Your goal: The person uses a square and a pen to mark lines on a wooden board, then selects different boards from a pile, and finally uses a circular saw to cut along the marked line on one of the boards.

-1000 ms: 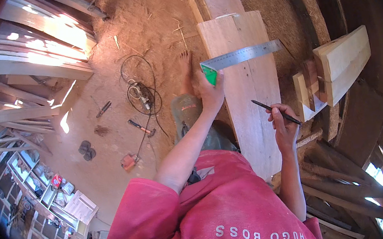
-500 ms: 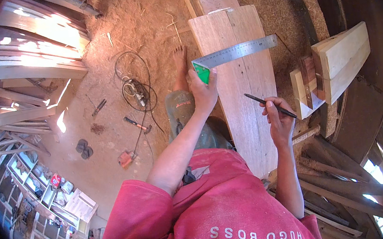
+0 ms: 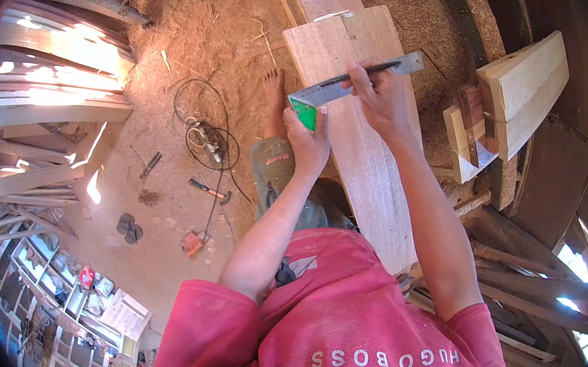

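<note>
One left hand [image 3: 310,144], one right hand [image 3: 382,101], one square [image 3: 329,92], one pen [image 3: 384,67], one hammer [image 3: 213,193] (one bare foot [image 3: 273,87])

Left hand [image 3: 309,142] gripping, thumb [image 3: 322,114] extended; right hand [image 3: 381,99] farther forward, fingers [image 3: 363,84] pinched; left forearm [image 3: 270,226] and right forearm [image 3: 431,218] slant inward.

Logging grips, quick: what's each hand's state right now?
Left hand: closed, holding the square by its green handle.
Right hand: closed, holding a black pen.
</note>
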`<state>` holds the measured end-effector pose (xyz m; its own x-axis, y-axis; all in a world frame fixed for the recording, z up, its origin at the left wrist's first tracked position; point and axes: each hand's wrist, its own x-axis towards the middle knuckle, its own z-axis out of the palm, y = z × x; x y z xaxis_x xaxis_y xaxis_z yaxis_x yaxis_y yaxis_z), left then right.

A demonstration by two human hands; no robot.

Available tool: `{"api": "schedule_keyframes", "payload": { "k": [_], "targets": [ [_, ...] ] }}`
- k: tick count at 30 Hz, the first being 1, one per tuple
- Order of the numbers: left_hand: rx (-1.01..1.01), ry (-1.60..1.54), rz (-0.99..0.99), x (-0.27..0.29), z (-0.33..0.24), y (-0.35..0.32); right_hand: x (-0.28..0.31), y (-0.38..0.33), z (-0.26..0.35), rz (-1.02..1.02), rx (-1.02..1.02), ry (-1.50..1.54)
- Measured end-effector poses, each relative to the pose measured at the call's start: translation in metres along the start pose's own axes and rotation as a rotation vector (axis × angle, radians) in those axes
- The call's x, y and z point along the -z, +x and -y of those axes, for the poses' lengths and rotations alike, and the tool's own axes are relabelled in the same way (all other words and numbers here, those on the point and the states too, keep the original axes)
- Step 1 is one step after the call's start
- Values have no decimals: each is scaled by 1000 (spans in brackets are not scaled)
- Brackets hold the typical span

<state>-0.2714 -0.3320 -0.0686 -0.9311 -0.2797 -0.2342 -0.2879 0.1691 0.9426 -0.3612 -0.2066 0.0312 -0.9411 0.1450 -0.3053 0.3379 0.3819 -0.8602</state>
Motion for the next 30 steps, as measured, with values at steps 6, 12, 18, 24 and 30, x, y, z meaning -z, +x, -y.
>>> {"api": "schedule_keyframes", "payload": {
  "k": [6, 12, 18, 24, 30],
  "targets": [
    [-4, 15, 1, 1, -5, 1, -17, 21, 11, 94, -11, -175],
    [19, -9, -5, 1, -10, 0, -19, 23, 3, 114, 5, -257],
    [45, -41, -6, 1, -12, 1, -14, 25, 1, 128, 20, -216],
    [44, -5, -16, 1, -19, 0, 32, 40, -26, 22, 1, -421],
    [148, -64, 34, 1, -9, -1, 89, 55, -33, -85, -80, -374]
  ]
}}
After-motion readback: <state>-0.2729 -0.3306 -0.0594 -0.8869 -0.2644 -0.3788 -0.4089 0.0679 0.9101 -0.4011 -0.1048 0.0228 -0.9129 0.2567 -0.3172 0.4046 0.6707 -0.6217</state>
